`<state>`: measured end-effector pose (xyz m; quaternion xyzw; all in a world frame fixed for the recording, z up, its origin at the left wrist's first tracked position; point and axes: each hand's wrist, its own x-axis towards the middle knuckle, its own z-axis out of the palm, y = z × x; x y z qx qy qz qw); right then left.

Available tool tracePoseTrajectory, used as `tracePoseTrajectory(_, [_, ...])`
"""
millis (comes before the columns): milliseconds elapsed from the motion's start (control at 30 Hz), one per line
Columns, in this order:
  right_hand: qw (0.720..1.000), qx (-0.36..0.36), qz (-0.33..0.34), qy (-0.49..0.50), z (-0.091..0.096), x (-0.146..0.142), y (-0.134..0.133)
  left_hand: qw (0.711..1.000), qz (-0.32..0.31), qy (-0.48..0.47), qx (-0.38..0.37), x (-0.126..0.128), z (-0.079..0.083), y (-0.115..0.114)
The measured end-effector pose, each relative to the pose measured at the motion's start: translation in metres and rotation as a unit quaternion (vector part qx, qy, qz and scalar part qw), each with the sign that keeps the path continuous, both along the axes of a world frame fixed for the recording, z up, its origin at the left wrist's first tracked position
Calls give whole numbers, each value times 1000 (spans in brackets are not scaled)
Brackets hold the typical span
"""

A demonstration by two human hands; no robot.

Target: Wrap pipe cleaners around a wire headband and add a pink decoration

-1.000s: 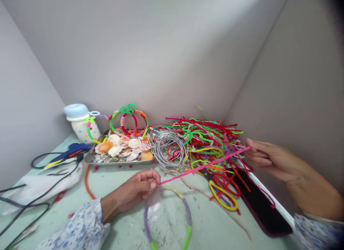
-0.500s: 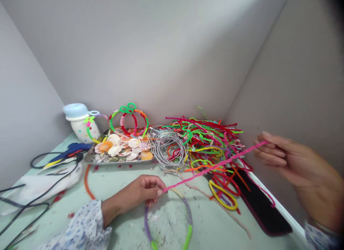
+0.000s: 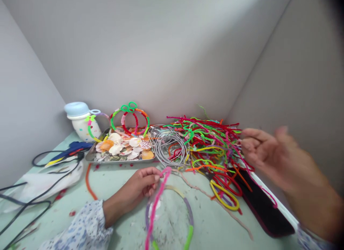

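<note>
A fuzzy pink pipe cleaner (image 3: 154, 212) is pinched at one end in my left hand (image 3: 146, 182); it bends over and hangs toward the near edge of view. My right hand (image 3: 285, 167), a little blurred, is raised at the right with fingers apart and nothing in it. Under the pink strand lies a hoop (image 3: 190, 210) wrapped in purple, green and pale yellow, partly behind my left hand. Beyond my right hand's fingertips spreads a tangled heap of coloured pipe cleaners (image 3: 206, 135).
A metal tray (image 3: 120, 163) of seashells stands at the back, with decorated hoops (image 3: 135, 121) above it. Nearby are a wire coil (image 3: 172, 149), yellow- and red-handled scissors (image 3: 224, 196), a black case (image 3: 266, 207), a white bottle (image 3: 84, 126), blue-handled pliers (image 3: 72, 149) and black cables (image 3: 27, 210).
My right hand has let go of the pink pipe cleaner, which was stretched between both hands. It now droops from my left hand toward the near edge.
</note>
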<state>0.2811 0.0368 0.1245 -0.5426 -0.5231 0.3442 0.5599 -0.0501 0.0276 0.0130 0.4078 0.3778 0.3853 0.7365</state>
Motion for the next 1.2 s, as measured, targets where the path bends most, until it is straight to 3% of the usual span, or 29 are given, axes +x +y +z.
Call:
tracePoseTrajectory(67, [991, -66, 108, 47, -13, -14, 1, 999, 20, -32, -10, 2, 1, -1])
tracePoseTrajectory(167, [978, -107, 175, -32, -42, -46, -3, 997, 39, -60, -22, 7, 5, -6])
tracePoseTrajectory(267, [962, -83, 247, -81, -64, -81, -13, 997, 43, -65, -25, 12, 10, -12])
tracePoseTrajectory(400, [953, -34, 285, -94, -71, -114, -24, 998, 30, -60, -20, 17, 13, -19])
tracePoseTrajectory(533, [968, -55, 234, -65, -76, -129, -25, 997, -5, -72, -18, 19, 10, -21])
tracePoseTrajectory(733, [987, -61, 150, -6, -101, -130, -21, 987, -39, -127, -86, 17, 8, -19])
tracePoseTrajectory(967, [988, -28, 151, -9, -114, -131, -24, 987, -79, -116, -76, 15, 4, -18])
tracePoseTrajectory(1200, [990, -47, 133, -3, -117, -130, -24, 989, -93, -91, -76, 15, 4, -19])
